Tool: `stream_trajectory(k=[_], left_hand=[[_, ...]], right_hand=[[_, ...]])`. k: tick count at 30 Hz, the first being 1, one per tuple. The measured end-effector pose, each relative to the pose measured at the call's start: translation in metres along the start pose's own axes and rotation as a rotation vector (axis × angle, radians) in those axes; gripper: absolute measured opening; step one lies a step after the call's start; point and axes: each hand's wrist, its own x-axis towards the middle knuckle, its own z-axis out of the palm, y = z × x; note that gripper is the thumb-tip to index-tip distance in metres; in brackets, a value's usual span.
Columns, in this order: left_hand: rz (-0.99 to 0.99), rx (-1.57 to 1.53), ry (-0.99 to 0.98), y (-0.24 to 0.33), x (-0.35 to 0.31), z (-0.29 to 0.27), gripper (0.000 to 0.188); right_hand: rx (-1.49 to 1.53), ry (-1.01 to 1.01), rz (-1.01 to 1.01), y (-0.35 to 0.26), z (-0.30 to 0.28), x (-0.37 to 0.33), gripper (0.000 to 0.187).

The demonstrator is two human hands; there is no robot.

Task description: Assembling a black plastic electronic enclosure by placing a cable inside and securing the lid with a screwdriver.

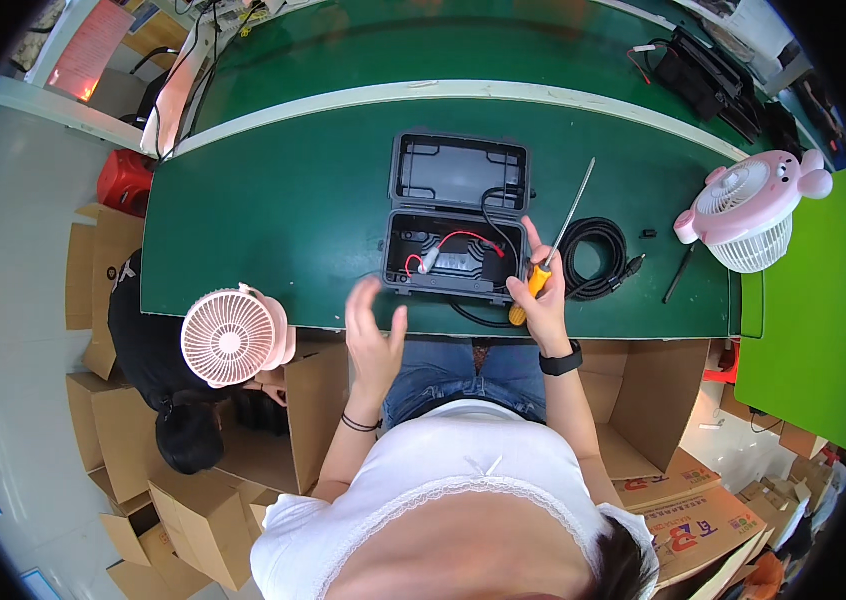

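A grey plastic case (405,283) lies on the green workbench with its lid (458,172) tipped back. Inside it are red wires (468,235) and a whitish connector (430,260). My right hand (547,318) grips a screwdriver (537,283) by its yellow handle, the long shaft pointing up and away, beside the case's right side. Just left of the case's front, over the bench edge, my left hand (375,340) is held up, fingers apart and holding nothing. A black cable (593,288) is coiled right of the screwdriver; another black lead runs into the case.
A pink fan (231,338) stands at the front left, and a pink animal-shaped fan (748,210) at the right. A small black part (649,234) and a thin black rod (679,274) lie nearby. A co-worker (148,340) bends over cardboard boxes (213,525) on the left.
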Motion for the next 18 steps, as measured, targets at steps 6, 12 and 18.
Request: stream_trajectory(k=[6, 12, 18], left_hand=[[0.284, 0.136, -0.209, 0.02, 0.039, 0.01, 0.055], [0.303, 0.316, -0.304, 0.025, 0.054, 0.022, 0.057], [0.41, 0.292, -0.326, 0.012, 0.05, 0.018, 0.038]], right_hand=[[0.039, 0.011, 0.04, -0.008, 0.005, 0.002, 0.04], [-0.028, -0.022, 0.067, -0.019, 0.01, 0.005, 0.043], [-0.165, 0.26, 0.029, -0.036, -0.004, 0.063, 0.038]])
